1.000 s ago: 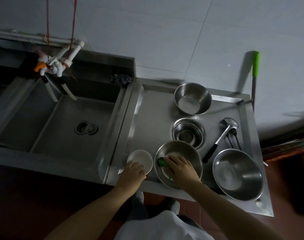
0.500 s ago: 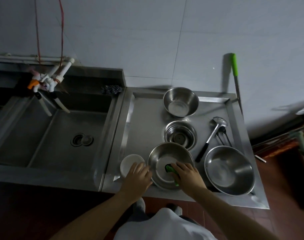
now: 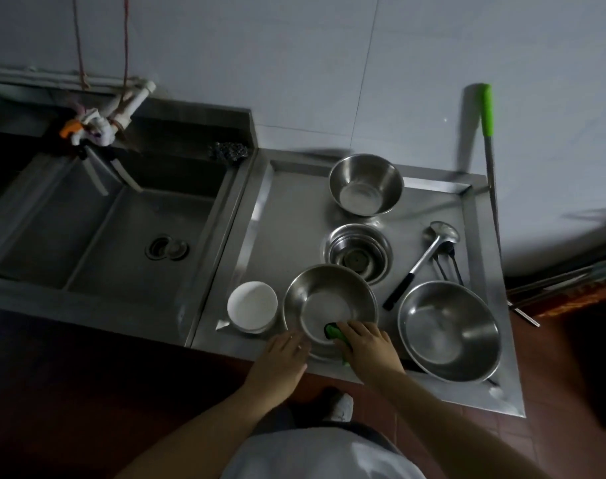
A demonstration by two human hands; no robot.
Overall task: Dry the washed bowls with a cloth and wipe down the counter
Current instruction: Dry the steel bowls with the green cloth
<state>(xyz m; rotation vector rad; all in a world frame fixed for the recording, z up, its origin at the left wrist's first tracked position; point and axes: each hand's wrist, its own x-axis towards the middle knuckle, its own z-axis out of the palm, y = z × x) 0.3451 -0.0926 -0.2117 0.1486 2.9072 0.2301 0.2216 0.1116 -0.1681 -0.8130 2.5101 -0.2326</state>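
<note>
Gripping a green cloth inside the steel bowl, the right hand worked between white bowls and a larger basin, while the left hand rested flat-fingered against the bowl's rim.

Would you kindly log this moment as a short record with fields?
setting: steel counter beside a sink
left hand: on the near rim of the middle bowl
right hand: pressing a green cloth inside that bowl
other bowls: white bowl, large bowl, far bowl
utensil: ladle
</note>
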